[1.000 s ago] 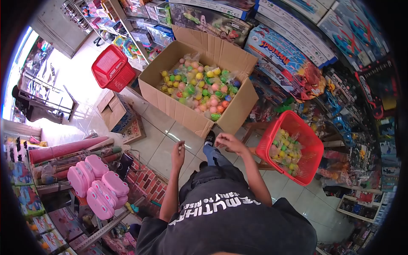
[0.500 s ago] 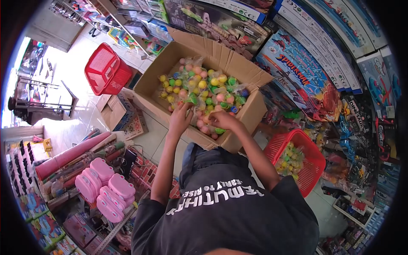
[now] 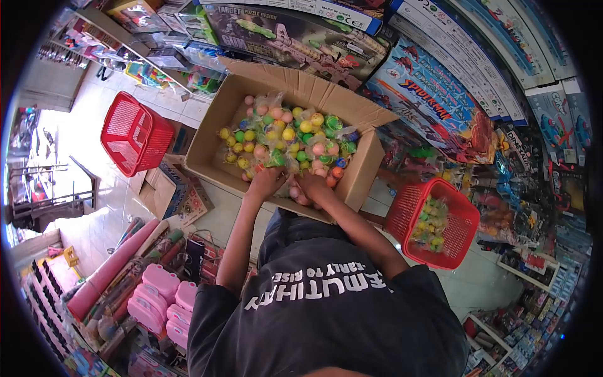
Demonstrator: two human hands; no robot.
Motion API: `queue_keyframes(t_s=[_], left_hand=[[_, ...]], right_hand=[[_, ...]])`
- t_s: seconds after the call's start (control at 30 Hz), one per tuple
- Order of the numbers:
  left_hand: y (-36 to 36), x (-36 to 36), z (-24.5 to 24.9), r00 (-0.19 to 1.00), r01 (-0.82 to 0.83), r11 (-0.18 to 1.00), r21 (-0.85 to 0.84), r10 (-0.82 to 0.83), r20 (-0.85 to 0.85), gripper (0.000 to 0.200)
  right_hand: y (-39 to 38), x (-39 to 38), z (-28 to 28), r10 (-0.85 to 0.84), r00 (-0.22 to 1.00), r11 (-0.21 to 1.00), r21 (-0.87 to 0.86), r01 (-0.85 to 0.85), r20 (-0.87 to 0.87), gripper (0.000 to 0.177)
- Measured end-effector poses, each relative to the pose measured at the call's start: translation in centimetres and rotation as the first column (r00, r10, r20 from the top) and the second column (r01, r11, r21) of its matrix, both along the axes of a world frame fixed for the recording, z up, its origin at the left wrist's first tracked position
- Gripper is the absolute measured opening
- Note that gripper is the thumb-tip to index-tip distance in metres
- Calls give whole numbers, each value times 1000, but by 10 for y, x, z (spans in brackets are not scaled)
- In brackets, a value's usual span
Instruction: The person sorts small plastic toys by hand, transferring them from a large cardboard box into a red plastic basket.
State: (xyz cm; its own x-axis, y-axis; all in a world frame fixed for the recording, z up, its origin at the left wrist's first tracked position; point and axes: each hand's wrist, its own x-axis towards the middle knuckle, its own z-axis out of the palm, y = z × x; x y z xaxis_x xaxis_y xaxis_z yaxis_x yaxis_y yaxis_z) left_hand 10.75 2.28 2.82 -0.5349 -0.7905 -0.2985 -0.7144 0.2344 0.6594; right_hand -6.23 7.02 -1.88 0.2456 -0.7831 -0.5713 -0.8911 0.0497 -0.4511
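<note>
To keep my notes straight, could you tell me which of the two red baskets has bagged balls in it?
The right-hand red basket, beside the cardboard box, holds packets of coloured balls; the left-hand red basket shows only bare mesh.

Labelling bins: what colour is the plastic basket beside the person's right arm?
Red: the mesh-sided plastic basket, clearest in the head view.

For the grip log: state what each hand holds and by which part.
Cannot be told. Left hand and right hand are among the bagged balls at the near wall of the cardboard box, any grip hidden.
</note>
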Motion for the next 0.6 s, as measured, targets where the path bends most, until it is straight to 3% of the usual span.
queue_keyframes(t_s=[0.1, 0.17, 0.23, 0.3, 0.37, 0.4, 0.43, 0.5, 0.6], left_hand=[[-1, 5, -14, 998, 60, 998, 23, -59, -28, 23], [0, 4, -21, 994, 106, 993, 47, -104, -42, 23], [-2, 1, -20, 988, 146, 987, 62, -143, -50, 23], [0, -3, -18, 976, 209, 977, 46, -211, 59, 23], [0, -1, -16, 974, 208, 975, 75, -214, 77, 24], [0, 0, -15, 972, 208, 972, 107, -217, 87, 25], [0, 2, -18, 971, 216, 971, 100, -225, 85, 25], [-2, 5, -22, 977, 211, 976, 53, -212, 4, 25], [-4, 2, -27, 971, 240, 966, 92, -237, -45, 26]], right_hand=[[5, 4, -3, -73, 997, 987, -144, 71, -7, 26], [8, 3, -4, 27, 993, 955, -291, -58, -111, 25], [9, 1, -2, -1, 997, 954, -300, -24, -83, 24], [10, 0, 4, -26, 999, 951, -308, 10, -47, 24], [6, -2, 20, -232, 962, 968, -65, 244, 145, 24], [5, -9, -32, -285, 938, 958, 28, 285, 197, 26], [6, -9, -22, -291, 937, 956, 21, 293, 195, 26], [7, -12, -1, -36, 997, 980, -196, 47, 62, 28], [3, -19, 13, 45, 996, 983, -183, -29, 83, 36]])
